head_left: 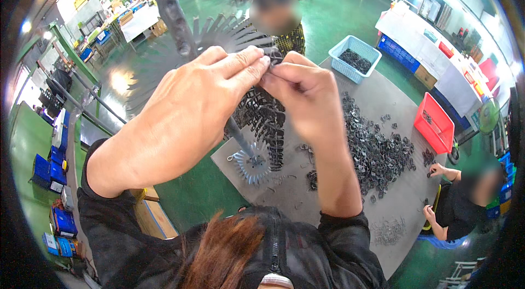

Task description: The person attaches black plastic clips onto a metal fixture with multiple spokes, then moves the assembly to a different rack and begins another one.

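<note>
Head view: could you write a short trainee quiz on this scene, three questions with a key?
1. Multiple choice: What colour is the basket at the far end of the grey table?
a) red
b) light blue
c) yellow
2. True or false: In the picture, the red tray is to the right of the pile of black parts.
3. Open: At which metal thing do the person's left hand and right hand come together?

Key: 1 b; 2 true; 3 the spoked metal rack.
</note>
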